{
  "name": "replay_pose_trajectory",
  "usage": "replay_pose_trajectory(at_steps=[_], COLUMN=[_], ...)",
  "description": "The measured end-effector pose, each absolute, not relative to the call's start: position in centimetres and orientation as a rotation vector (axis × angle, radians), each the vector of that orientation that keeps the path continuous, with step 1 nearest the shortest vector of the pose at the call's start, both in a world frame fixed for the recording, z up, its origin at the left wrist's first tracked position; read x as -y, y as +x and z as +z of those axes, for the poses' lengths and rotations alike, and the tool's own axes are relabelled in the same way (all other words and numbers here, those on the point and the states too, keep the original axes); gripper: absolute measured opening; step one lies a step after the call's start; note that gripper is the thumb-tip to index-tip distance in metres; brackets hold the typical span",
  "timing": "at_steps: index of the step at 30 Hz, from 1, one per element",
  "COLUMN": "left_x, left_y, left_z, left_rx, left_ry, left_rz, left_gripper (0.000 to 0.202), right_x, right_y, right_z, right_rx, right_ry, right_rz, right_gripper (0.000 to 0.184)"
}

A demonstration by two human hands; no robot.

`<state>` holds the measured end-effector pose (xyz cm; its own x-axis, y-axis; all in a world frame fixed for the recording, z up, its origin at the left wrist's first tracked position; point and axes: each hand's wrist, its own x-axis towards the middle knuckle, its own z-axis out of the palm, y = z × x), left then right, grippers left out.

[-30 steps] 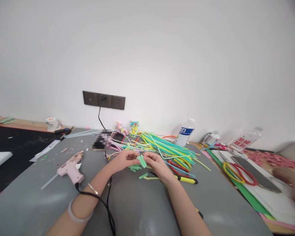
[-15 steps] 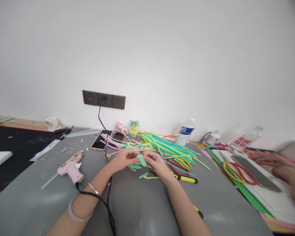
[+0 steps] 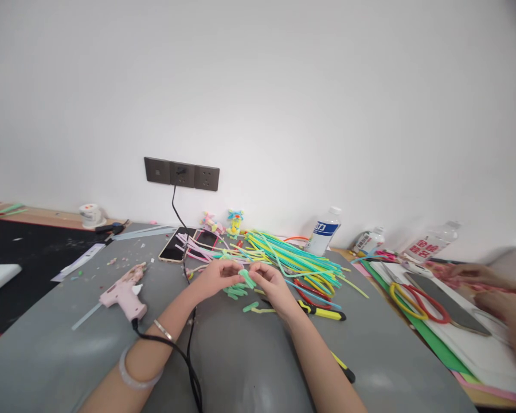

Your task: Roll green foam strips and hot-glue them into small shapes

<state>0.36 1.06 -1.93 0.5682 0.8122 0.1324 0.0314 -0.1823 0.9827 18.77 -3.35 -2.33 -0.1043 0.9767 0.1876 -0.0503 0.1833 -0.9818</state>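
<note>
Between my fingertips is a small bent piece of light green pipe cleaner [image 3: 246, 279]. My left hand [image 3: 219, 279] pinches it from the left, and my right hand [image 3: 270, 282] grips it from the right. Just below lie several short green pipe cleaner pieces [image 3: 235, 292], with one loose green piece [image 3: 250, 307] nearer me beside a thin yellow strand. Behind my hands spreads a pile of long pipe cleaners [image 3: 296, 258] in green, yellow and blue. Yellow-and-black handled pliers [image 3: 327, 312] rest right of my right wrist, their tip partly hidden.
A pink glue gun [image 3: 126, 293] lies on the left, its black cable crossing under my left forearm. Phones [image 3: 177, 246], two small pipe cleaner figures [image 3: 235, 223] and a bottle [image 3: 324, 232] stand along the back. Right: scissors [image 3: 413, 303] and another person's hands [image 3: 494, 289].
My hands stay nearly in place, and the green piece between them has tilted slightly. The other person's hands at the right have shifted a little.
</note>
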Motion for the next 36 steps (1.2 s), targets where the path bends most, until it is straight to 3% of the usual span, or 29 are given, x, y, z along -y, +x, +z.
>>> replay_pose_trajectory(at_steps=[20,25,36], left_x=[-1.0,-1.4,-1.5], left_y=[0.4,0.3,0.1], left_z=[-1.5,-1.7,-2.2], left_rx=[-0.684,-0.605,-0.579], left_ry=[1.607,1.591,1.703], left_rz=[0.922,0.999,1.045], left_gripper=[0.028,0.031,0.022], right_x=[3.0,2.6,3.2], right_y=[18.2,18.5,18.2], right_z=[-2.9,-3.8,-2.8], right_rx=[1.295,1.191,1.208], right_ry=[-0.895,-0.913,-0.825], right_rz=[1.124,1.255,1.287], right_gripper=[0.034,0.039,0.028])
